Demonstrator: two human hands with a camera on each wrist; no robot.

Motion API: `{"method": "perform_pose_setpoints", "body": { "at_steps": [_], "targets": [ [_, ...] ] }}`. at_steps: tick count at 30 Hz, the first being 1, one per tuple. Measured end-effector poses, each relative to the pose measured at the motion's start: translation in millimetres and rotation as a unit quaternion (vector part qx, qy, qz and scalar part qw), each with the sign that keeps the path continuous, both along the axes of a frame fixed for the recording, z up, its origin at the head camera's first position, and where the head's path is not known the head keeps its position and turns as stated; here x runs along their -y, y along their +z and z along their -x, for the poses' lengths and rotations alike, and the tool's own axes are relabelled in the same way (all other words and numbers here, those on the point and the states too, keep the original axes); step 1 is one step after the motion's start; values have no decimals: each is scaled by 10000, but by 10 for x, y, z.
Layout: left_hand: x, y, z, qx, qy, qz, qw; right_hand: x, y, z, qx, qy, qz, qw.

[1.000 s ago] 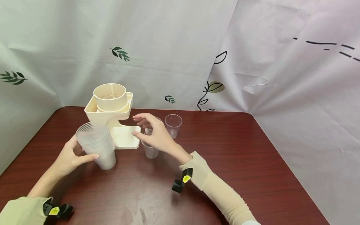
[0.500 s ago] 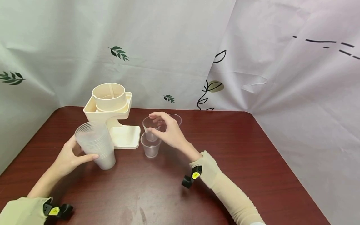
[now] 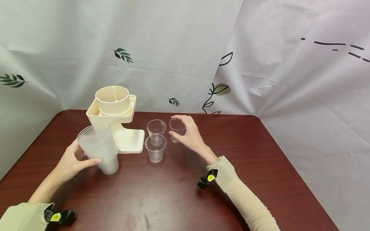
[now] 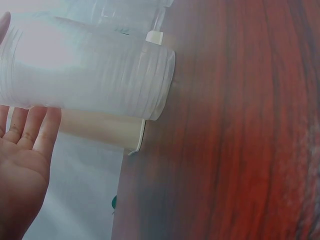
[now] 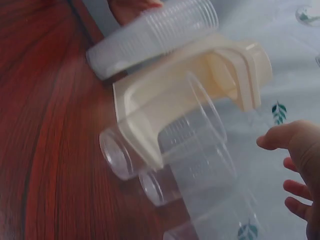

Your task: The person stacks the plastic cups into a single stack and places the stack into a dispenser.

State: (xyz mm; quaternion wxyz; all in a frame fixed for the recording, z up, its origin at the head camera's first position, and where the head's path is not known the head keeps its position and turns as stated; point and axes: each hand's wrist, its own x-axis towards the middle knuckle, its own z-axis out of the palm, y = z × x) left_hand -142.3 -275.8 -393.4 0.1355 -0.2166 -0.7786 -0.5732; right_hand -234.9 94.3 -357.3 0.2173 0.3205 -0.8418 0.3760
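My left hand [image 3: 69, 160] grips a stack of clear plastic cups [image 3: 101, 147], thumb across the near side. The stack leans slightly, its base close to the table. In the left wrist view the fingers of this hand [image 4: 30, 155] lie against the stack's side. Two single cups stand upright, one behind the other: a near cup [image 3: 155, 153] and a farther cup [image 3: 156, 125]. My right hand [image 3: 190, 134] is spread with curved fingers around a third cup [image 3: 177, 125]; in the right wrist view, thumb and fingers [image 5: 298, 191] appear apart from the cups.
A cream plastic holder [image 3: 130, 141] stands behind the stack, with a round cup-shaped part [image 3: 113, 101] on top and a flat base tray. The brown wooden table [image 3: 162, 192] meets a pale patterned curtain [image 3: 162, 57] at the back and right.
My right hand has moved right, away from the holder, past the two left cups to the third cup. Those two cups are now uncovered. My left hand stays still with the stack.
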Motion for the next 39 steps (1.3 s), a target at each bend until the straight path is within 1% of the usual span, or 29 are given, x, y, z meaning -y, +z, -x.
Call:
{"method": "perform_pose_setpoints", "body": {
  "at_steps": [2,4,6,11,14,18,22,27,30,34,39],
  "targets": [
    [5,0,-4,-16,72,79,9999,-33,-29,26,1,-60,32,10000],
    [10,2,-9,-47,169,190,9997,-57,-60,50,60,-132,55,9999],
    [10,4,-10,-56,195,213,9996,-77,-97,78,171,-201,79,9996],
    [0,3,-5,1,-11,-46,10000,-122,-193,148,543,-365,250,9975],
    [-6,0,2,-3,-68,-117,9999,-143,-234,185,781,-457,428,9950],
    [-9,-3,10,-34,-101,-173,9998,-167,-277,235,1091,-486,656,9907],
    [-8,-4,12,-53,-108,-182,9998,-192,-333,286,1526,-469,810,9838],
    [-8,-3,10,-33,-111,-161,9998,-206,-391,323,2214,-516,1021,9685],
    [-6,-3,7,-24,-72,-70,9999,-204,-415,337,2490,-433,1167,9605],
    [-3,-2,5,-14,-45,-23,10000,-190,-436,346,2616,-266,1341,9554],
    [2,-2,5,-13,-61,-45,10000,-161,-442,326,2617,-256,1324,9557]
  ]
}}
